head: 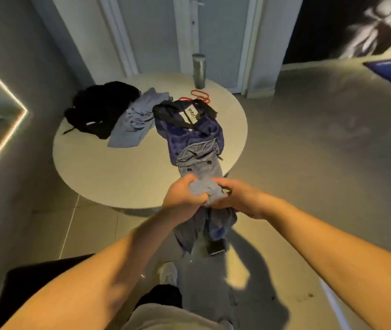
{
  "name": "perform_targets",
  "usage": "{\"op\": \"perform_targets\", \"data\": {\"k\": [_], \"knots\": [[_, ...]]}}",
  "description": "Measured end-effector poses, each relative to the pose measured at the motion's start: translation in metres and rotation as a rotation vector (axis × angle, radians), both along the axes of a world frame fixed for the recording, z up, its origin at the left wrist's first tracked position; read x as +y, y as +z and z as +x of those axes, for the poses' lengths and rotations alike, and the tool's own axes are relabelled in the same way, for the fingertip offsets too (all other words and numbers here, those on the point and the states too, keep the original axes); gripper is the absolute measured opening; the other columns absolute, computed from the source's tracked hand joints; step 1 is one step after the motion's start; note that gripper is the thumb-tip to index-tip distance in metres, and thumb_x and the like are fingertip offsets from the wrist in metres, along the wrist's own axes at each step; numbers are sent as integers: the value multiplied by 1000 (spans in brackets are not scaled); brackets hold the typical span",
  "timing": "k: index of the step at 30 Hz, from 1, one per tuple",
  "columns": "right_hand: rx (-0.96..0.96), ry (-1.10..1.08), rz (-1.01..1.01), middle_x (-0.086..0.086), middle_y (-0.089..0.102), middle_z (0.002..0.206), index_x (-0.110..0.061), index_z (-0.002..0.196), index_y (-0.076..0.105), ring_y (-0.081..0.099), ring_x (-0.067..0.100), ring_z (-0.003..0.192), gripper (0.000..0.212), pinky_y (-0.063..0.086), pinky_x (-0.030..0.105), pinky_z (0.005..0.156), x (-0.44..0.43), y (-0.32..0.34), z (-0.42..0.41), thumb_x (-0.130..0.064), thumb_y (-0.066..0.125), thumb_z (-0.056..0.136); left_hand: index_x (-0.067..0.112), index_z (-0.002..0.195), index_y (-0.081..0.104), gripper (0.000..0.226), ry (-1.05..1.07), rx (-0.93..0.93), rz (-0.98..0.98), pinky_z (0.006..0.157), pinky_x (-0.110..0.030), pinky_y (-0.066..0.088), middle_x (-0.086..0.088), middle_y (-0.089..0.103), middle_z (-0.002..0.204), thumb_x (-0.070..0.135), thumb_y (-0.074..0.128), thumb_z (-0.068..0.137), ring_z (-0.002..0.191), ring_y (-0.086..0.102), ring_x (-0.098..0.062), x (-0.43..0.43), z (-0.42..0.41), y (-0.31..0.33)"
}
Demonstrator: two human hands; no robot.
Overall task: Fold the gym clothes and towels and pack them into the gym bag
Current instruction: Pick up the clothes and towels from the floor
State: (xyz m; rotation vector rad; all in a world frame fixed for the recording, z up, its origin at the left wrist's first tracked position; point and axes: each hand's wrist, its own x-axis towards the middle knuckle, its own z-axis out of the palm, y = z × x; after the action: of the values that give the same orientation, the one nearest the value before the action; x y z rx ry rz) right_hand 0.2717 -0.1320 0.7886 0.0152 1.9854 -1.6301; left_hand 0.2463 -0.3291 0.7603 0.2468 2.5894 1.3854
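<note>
Both your left hand (181, 194) and right hand (238, 198) grip a bunched grey garment (199, 188), fingers curled around it, at the counter's (108, 172) near edge. It runs from the blue gym bag (189, 133) on the counter and hangs below your hands.

Tiled room: round table (94, 182), doors (218, 32)

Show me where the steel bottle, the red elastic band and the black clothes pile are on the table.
Tall cylindrical steel bottle (198, 71), head view, middle of its body.
Thin red elastic band (199, 91), head view, its far loop.
Crumpled black fabric clothes pile (104, 106), head view, centre of the heap.
</note>
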Motion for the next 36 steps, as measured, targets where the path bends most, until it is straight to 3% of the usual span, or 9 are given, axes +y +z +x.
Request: {"op": "perform_targets", "data": {"k": [7,11,14,17,21,27,30,33,36], "knots": [[230,117,58,-11,68,128,-36,138,58,62,10,119,66,49,40,106,-101,63,-112,-19,82,79,18,78,47,26,161,227,-23,60,-26,34,0,48,84,21,73,82,70,46,-9,-92,-93,74],[269,-9,-32,2,71,124,-22,129,67,64,21,118,46,49,43,105,-165,87,-208,-11,66,85,3,85,54,28,251,301,-6,64,-37,40,-12,53,86,21,74,81,73,49,-19,-139,-189,100],[150,-131,-165,9,76,108,-15,114,71,69,28,106,28,51,44,100,-206,115,-282,-31,54,99,-1,85,55,30,251,348,60,65,-37,40,-17,57,85,20,75,80,73,50,-19,-168,-283,116],[179,-279,-118,5,79,93,-16,107,72,73,23,93,41,55,41,95,-234,152,-364,-49,48,102,10,92,58,22,200,330,148,64,-25,41,-1,60,89,20,75,83,79,56,-15,-183,-376,146],[321,-430,-126,14,74,113,-11,123,69,71,31,107,53,55,44,98,-255,195,-475,-54,46,101,17,93,54,25,164,478,146,58,-13,36,1,55,93,23,75,82,81,53,-14,-189,-489,203],[504,-611,-255,18,73,116,-5,124,67,70,31,110,64,50,47,105,-246,239,-601,-58,55,92,16,87,52,26,106,644,241,72,-24,43,-6,56,94,29,68,73,85,55,-18,-179,-611,257],[531,-654,-306,21,71,117,-2,123,68,68,34,112,63,50,49,106,-243,233,-633,-55,57,90,19,86,50,25,134,769,296,77,-42,48,-1,54,90,34,64,71,86,56,-23,-175,-646,247],[488,-652,-340,26,68,121,2,129,63,69,32,108,59,50,50,106,-245,191,-661,-47,55,97,21,88,55,23,184,788,252,80,-41,45,4,53,96,32,66,71,95,54,-24,-176,-670,192],[279,-639,-255,28,68,106,4,124,64,67,31,91,69,55,47,88,-250,102,-684,-52,67,83,21,96,65,26,184,718,-25,82,-44,44,0,61,107,32,70,73,102,54,-28,-186,-686,94]]}}
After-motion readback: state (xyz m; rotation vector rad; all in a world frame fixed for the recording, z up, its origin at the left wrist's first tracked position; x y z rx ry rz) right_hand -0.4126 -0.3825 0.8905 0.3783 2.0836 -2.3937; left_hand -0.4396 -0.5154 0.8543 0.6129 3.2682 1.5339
